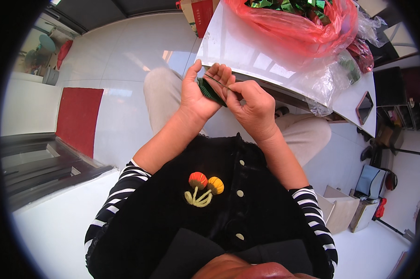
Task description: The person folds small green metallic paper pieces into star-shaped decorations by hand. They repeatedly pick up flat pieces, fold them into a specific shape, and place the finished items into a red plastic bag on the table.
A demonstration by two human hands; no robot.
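A stack of thin dark green sheets (210, 91) rests in the palm of my left hand (199, 96), with the thumb raised at its left and the fingers curled behind it. My right hand (253, 104) pinches the edge of one thin green piece (217, 81) between thumb and index finger, just right of the stack. That piece stands apart from the rest and slants across my left fingers. Both hands are above my lap, near the white table's edge. What the sheets are made of cannot be told.
On the white table (217, 45) lie a red plastic bag (300, 38) holding shiny green pieces (290, 7), a clear plastic bag (318, 83) and a phone (364, 107). A red paper bag (199, 17) stands behind the table's left corner. A red mat (79, 118) lies at the left.
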